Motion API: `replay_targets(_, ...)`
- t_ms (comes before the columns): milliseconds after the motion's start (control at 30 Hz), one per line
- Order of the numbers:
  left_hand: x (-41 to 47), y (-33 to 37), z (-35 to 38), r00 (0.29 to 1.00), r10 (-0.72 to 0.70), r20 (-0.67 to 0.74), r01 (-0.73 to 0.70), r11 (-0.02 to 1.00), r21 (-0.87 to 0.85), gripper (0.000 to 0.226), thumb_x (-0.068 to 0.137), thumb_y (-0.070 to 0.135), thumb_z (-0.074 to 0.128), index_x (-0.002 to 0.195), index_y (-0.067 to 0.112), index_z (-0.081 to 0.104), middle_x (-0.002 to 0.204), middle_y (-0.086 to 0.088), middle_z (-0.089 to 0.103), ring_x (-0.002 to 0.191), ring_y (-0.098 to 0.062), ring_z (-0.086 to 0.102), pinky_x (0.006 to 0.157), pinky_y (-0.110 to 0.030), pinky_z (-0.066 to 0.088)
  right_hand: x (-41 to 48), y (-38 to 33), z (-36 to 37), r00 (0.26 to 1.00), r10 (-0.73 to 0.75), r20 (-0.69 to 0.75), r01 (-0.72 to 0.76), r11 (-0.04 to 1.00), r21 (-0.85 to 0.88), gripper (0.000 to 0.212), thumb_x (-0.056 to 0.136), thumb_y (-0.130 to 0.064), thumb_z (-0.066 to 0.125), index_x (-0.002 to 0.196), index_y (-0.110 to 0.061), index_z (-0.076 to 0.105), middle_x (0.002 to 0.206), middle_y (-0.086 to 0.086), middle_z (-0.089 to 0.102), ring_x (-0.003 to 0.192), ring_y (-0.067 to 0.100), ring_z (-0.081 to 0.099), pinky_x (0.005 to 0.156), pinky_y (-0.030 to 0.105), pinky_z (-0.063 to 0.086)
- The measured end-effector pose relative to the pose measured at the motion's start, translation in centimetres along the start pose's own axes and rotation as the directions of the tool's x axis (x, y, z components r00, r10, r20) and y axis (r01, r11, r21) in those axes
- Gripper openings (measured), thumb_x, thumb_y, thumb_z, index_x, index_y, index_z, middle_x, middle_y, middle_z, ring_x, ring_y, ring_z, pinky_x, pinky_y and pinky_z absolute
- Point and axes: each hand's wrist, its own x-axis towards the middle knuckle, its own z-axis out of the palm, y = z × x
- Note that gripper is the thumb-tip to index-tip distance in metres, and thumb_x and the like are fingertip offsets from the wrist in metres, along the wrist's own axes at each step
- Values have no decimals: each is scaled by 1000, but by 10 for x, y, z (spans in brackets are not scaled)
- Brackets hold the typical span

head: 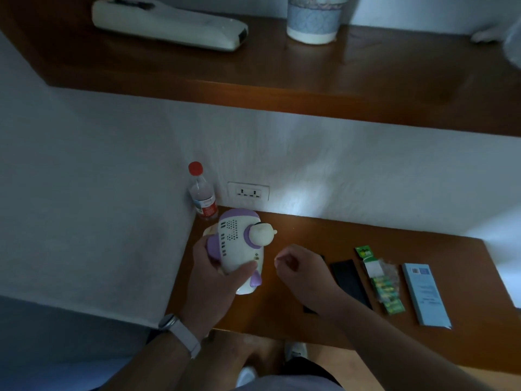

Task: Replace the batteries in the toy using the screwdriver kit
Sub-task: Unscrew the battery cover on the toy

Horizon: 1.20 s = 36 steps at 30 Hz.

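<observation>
nothing legible, bottle label [207, 206], battery pack [381, 280] and blue box [425, 294] print blurred

Just behind the left grip [217, 275], the wrist wears a watch [168, 323] with a rounded, silvery-grey case and a broad pale strap [187, 340] that wraps round it. The forearm there is bare, and so is the one behind the right grip [293, 266]. Well below both grips show a pale grey shirt hem [282, 384], dark shorts [311, 368] and white shoes [296, 351].

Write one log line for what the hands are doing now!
left hand: grips toy | right hand: curled, nothing visible | battery pack: on desk
</observation>
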Motion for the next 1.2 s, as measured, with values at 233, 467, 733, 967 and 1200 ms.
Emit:
replay_targets(233,-8,12,12,994,106,-8,-105,994,43,104,46,60,82,134,28,36,117,19,54,101,-4,62,64,-8,53,-20,-36,-1,996,-7,-94,32,964,265,10,92,-21,65,83,-17,67,77,5,66,62,5,54,58,20,47)
replay_targets(467,-14,20,13,977,212,-26,-207,969,139,106,47,65,78,135,18,41,122,5,56,103,-4,59,68,-9,53,-28,-42,6,977,139,-163,-70,927,367,10,91,-20,66,82,-18,68,76,1,72,71,16,68,66,29,58)
replay_targets(733,-21,19,13,965,257,-44,-243,946,213,107,52,62,82,138,14,42,127,-4,58,114,-20,60,80,-42,61,-33,-51,9,948,276,-160,-184,882,434,11,91,-14,63,87,-5,68,80,13,73,81,32,71,76,49,61)
replay_targets(967,-26,15,15,969,246,-29,-235,949,211,106,50,73,77,135,19,42,122,1,59,108,-16,62,74,-34,62,-31,-51,6,936,318,-151,-230,877,422,16,83,-11,63,82,5,65,76,22,70,71,39,69,75,57,59)
replay_targets(1200,-30,14,27,974,225,-26,-215,955,207,105,49,71,79,134,23,40,121,1,58,107,-17,61,73,-37,63,-33,-44,0,926,352,-139,-267,868,419,8,84,-14,65,86,-7,69,76,12,73,70,27,74,71,49,62)
